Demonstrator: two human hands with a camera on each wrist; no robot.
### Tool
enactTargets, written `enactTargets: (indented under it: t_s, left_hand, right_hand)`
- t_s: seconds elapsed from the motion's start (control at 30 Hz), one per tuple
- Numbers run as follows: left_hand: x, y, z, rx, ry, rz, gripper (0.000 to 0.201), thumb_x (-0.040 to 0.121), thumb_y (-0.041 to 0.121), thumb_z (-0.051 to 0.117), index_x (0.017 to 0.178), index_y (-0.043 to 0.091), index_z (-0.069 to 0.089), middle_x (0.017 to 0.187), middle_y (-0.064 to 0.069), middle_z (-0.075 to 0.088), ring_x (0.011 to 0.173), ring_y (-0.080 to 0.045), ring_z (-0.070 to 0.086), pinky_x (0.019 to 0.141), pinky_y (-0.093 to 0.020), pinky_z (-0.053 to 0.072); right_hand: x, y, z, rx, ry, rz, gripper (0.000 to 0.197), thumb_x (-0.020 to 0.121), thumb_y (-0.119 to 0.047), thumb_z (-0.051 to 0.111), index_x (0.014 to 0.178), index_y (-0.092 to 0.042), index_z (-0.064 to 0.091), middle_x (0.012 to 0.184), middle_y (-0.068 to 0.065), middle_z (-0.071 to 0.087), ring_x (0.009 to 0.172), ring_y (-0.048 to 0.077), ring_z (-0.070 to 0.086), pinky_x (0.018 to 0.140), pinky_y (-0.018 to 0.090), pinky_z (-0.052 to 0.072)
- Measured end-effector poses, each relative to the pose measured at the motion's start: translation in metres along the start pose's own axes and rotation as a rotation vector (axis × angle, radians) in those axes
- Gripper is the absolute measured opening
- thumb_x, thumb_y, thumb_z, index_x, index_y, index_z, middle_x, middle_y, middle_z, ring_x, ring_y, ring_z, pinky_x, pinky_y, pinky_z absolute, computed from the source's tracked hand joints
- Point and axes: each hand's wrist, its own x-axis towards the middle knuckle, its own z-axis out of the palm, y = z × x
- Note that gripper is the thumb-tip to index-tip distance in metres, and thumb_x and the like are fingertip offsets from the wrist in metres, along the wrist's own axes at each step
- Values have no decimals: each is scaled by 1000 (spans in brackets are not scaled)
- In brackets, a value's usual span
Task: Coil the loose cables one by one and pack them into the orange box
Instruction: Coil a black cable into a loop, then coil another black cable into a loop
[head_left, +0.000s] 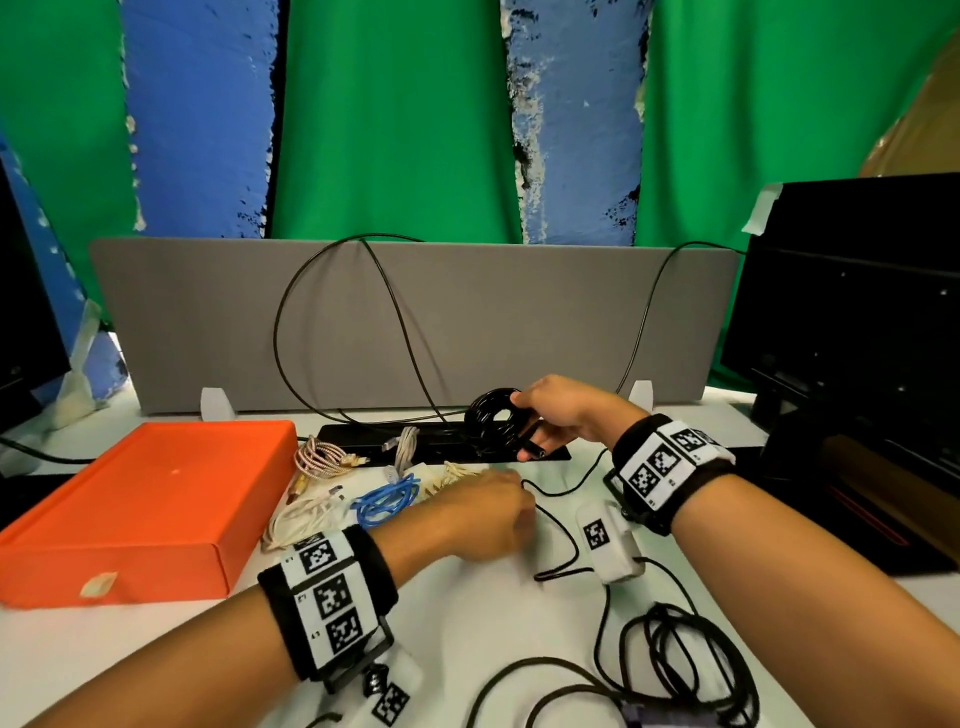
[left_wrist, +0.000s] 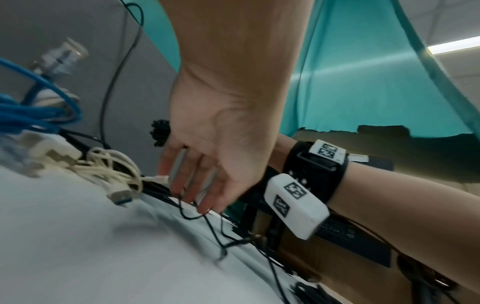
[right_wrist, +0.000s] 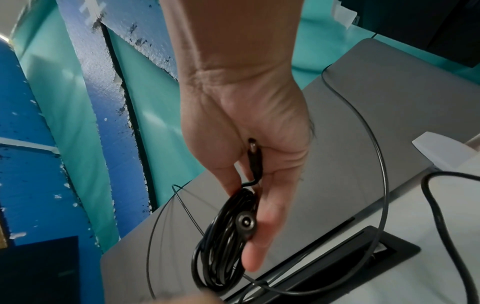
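The orange box (head_left: 140, 499) lies at the left of the table, its flat top facing up. My right hand (head_left: 524, 415) grips a black coiled cable (head_left: 493, 415) in the air above the desk slot; in the right wrist view the coil (right_wrist: 223, 242) hangs between thumb and fingers (right_wrist: 259, 226), with a plug (right_wrist: 254, 158) against the palm. My left hand (head_left: 488, 514) reaches down mid-table, its nearly straight fingertips (left_wrist: 205, 203) touching a thin black cable (left_wrist: 205, 222) lying loose there. Blue (head_left: 387, 499), white (head_left: 301, 519) and braided (head_left: 319, 460) cables lie bunched beside the box.
A grey divider panel (head_left: 415, 322) stands at the back with thin black wires looping over it. A black desk slot (head_left: 363, 439) sits before it. A black case (head_left: 852, 338) fills the right, a monitor (head_left: 21, 338) the left. More black cable (head_left: 685, 660) tangles at the near right.
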Motion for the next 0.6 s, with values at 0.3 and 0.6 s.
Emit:
enactTargets:
  t_s: [0.3,0.6]
  left_hand:
    - [0,-46,-5,238,-314,-359,56,99,49,39,129,6,57,133,-12,57,120,-30,53,96,-36,42]
    - [0,-55,-7,218,-222,-421,56,95,54,43,132,14,57,133,-8,57,118,-29,55,90,-38,49]
  right_hand:
    - [18,19,8,-84,6,178,25,107,-16,42,109,6,53,93,25,70,58,31,71,62,39,63]
    - [36,33,28,-163,-48,148,36,104,-34,52,107,2,59,80,16,68,66,26,67,81,41,62]
